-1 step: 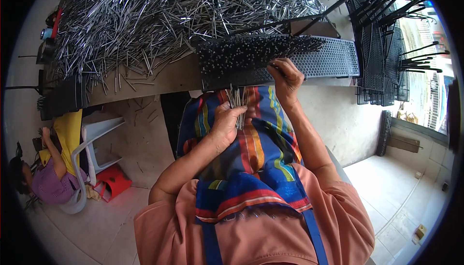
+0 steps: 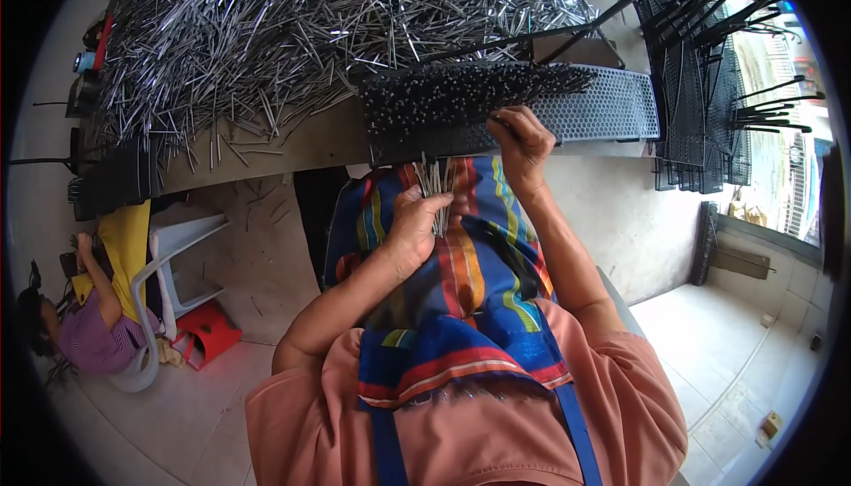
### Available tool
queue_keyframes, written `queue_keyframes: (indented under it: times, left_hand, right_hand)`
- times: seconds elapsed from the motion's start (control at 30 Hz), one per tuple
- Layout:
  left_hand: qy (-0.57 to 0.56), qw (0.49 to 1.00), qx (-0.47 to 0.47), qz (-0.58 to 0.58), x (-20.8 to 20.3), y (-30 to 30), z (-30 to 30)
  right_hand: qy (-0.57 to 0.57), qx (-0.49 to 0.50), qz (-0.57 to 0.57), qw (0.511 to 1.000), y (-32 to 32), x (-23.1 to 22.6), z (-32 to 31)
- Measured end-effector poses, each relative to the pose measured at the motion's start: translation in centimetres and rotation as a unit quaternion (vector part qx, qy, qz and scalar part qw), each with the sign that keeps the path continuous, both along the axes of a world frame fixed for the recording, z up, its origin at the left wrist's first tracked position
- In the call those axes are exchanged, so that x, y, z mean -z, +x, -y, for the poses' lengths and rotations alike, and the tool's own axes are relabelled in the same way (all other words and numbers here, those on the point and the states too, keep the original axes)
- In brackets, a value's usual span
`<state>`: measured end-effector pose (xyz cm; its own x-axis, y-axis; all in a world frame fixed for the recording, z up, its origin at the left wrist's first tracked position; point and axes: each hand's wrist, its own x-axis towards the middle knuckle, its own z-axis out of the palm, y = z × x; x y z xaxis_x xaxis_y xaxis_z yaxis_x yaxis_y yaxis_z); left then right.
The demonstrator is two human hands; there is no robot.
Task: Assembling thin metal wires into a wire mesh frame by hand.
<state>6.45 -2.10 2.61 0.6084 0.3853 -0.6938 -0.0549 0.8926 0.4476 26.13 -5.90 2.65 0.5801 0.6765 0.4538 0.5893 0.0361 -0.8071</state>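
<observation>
My left hand [image 2: 415, 227] is wrapped round a bundle of thin metal rods [image 2: 433, 186] above my lap, their ends sticking out past the fingers. At the near edge of a perforated black rack [image 2: 612, 107], my right hand [image 2: 525, 137] is closed, thumb and fingertips pinched together. Whatever lies between those fingertips is too small to make out. Many dark rods [image 2: 443, 101] stand packed in the holes over the rack's left and middle part, while open holes show on its right.
A big heap of loose metal rods [image 2: 292, 34] covers the table [image 2: 257, 160] behind the rack. Stacked black mesh racks [image 2: 700, 87] with long bent handles stand at the right. To the left a person in purple [image 2: 97, 335] sits on a chair, near a red bag [image 2: 211, 335].
My right hand has shifted very slightly to the left along the rack. My left hand and its bundle of rods look the same.
</observation>
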Motion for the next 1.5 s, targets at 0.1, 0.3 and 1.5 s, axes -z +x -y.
queue_keyframes:
  times: [0.1, 0.3, 1.5]
  left_hand:
    - [0.008, 1.0, -0.001, -0.009, -0.2, 0.1, 0.0]
    - [0.014, 1.0, -0.005, -0.003, -0.4, 0.5, 0.0]
    - [0.052, 0.998, 0.036, -0.012, -0.6, 0.7, 0.5]
  right_hand:
    - [-0.028, 0.004, 0.073, 0.997, -0.5, 0.1, -0.5]
    - [-0.071, 0.026, 0.05, 0.996, -0.7, -0.7, -1.1]
    - [-0.015, 0.03, -0.027, 0.999, 1.3, 0.0, 0.7]
